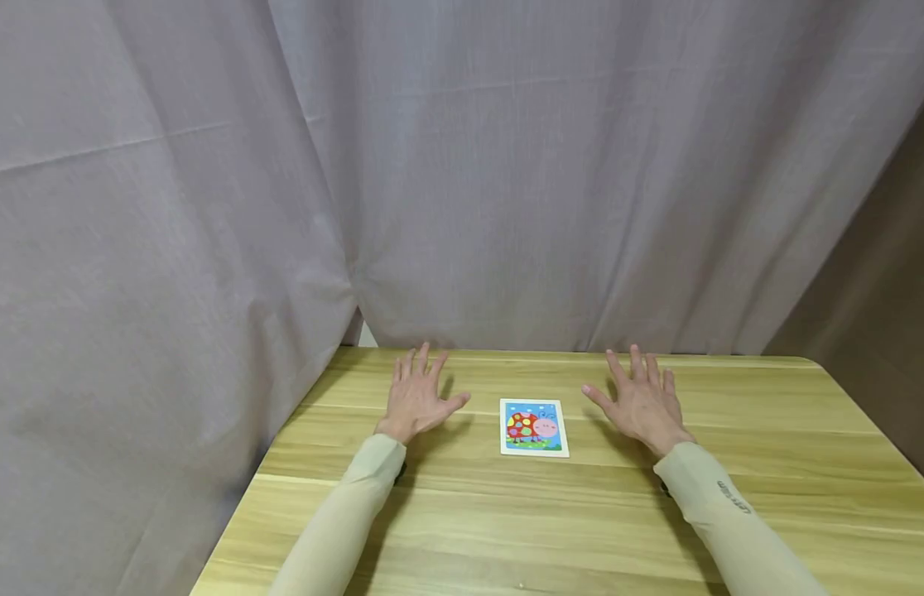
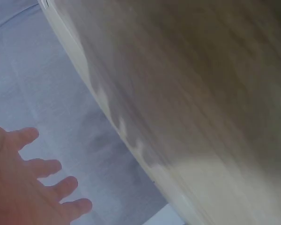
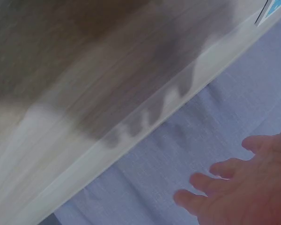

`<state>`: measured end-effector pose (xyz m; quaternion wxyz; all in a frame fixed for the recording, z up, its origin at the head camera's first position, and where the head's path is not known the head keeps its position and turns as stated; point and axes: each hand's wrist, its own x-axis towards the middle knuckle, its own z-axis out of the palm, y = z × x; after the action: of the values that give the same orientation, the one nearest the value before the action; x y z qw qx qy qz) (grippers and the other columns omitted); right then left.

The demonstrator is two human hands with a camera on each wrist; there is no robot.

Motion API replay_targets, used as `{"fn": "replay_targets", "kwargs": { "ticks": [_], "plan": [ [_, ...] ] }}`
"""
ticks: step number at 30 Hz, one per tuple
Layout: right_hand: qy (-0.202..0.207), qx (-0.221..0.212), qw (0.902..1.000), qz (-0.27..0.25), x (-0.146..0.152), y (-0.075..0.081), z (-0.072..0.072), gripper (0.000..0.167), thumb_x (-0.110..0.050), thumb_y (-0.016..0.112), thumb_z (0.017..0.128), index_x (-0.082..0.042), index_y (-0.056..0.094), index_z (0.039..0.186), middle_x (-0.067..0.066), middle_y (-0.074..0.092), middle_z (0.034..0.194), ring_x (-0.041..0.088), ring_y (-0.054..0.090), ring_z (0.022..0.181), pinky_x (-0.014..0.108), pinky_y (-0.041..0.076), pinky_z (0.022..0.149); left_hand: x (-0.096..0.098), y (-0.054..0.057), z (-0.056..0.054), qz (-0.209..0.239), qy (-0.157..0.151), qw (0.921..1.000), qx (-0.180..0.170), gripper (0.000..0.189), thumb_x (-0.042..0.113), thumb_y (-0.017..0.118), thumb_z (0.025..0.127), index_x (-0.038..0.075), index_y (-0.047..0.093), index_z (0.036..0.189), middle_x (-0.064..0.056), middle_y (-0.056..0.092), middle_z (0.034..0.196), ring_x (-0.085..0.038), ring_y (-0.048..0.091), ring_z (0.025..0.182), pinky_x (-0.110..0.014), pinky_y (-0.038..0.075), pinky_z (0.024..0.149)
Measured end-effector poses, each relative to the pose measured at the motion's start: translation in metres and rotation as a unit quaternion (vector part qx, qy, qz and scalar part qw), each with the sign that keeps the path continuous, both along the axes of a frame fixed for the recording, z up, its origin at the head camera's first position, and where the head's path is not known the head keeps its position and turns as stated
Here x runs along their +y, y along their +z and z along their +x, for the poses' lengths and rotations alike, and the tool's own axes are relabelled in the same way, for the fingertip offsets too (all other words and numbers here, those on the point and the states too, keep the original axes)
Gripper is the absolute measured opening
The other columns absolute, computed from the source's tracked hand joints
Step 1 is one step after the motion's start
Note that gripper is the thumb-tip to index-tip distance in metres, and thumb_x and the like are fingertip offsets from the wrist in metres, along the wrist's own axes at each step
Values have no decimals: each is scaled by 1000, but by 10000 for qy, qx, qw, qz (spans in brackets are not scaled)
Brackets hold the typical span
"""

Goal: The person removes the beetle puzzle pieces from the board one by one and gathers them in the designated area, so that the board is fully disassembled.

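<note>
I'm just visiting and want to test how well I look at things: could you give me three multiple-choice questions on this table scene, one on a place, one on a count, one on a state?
1. Where does the picture card lie?
A. Between the two hands
B. Left of both hands
C. On the curtain

2. How many cards lie on the wooden table?
A. Three
B. One
C. Five

3. How are the left hand and right hand?
A. Clenched fists
B. Gripping the card
C. Fingers spread, holding nothing

Answers: 1 A, the card sits on the table midway between them. 2 B, only one card shows. 3 C, both hands have straight, spread fingers and are apart from the card.
</note>
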<state>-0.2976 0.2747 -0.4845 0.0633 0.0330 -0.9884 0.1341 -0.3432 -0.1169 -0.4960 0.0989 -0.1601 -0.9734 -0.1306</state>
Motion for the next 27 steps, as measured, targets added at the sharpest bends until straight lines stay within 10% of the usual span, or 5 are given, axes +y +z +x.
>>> {"fn": "replay_targets", "kwargs": {
  "ticks": [15, 27],
  "plan": [
    [169, 9, 9995, -257, -19, 3, 9, 95, -70, 49, 108, -2, 29, 171, 45, 24, 170, 70, 30, 149, 86, 24, 119, 16, 3, 8, 535, -163, 9983, -153, 94, 72, 61, 93, 12, 48, 164, -22, 47, 169, -48, 45, 156, -65, 36, 131],
    [511, -88, 9942, -940, -36, 4, 15, 59, -33, 64, 110, 1, 51, 157, 39, 46, 157, 59, 37, 140, 74, 30, 105, 41, 13, 19, 688, -390, 9959, -449, 93, 69, 69, 90, 16, 48, 164, -16, 48, 170, -42, 48, 154, -62, 43, 127]
  ]
}}
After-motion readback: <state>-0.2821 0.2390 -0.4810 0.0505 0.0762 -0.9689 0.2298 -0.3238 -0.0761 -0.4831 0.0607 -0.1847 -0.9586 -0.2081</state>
